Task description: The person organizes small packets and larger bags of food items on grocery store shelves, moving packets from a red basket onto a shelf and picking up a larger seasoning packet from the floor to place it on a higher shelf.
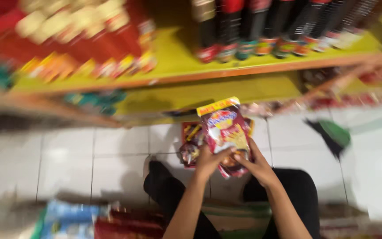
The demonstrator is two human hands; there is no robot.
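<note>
Both my hands hold a stack of red snack packets with yellow tops (pixel 224 128) in front of me, above the white tiled floor. My left hand (pixel 208 161) grips the lower left edge of the packets. My right hand (pixel 257 166) grips their lower right edge. More red packets (pixel 190 141) show behind and below the front one. The picture is blurred by motion.
A yellow shelf (pixel 177 66) with a wooden edge runs across the top, with dark bottles (pixel 261 26) on the right and red bottles (pixel 89 40) on the left. A green object (pixel 334 135) lies on the floor at right. Packaged goods (pixel 76 221) sit at bottom left.
</note>
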